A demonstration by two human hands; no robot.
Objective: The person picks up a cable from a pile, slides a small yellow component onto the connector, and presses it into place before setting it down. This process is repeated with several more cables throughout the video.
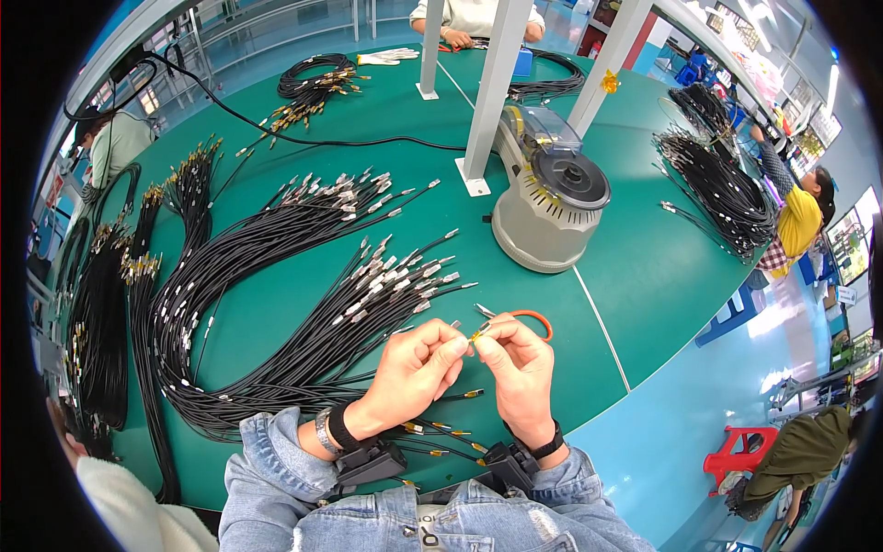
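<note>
My left hand (418, 363) and my right hand (517, 370) meet above the near part of the green table. Both are closed in a pinch on a cable end with a bit of yellow tape (475, 337) between the fingertips. My fingers hide most of the piece. Just beyond my right hand lie scissors with an orange handle (546, 324), their tip pointing left. To the left of my left hand spreads a thick bundle of black cables (303, 354) with silvery connector ends. Several yellow-banded cable ends (474, 394) lie around and beneath my wrists.
A round grey tape dispenser (550, 221) stands beyond my hands, beside grey metal posts (480, 138). More black cables (727, 193) lie coiled at the far right, with further bundles (97, 322) at the left. A person (474, 18) sits across the table. A red stool (739, 460) stands at right.
</note>
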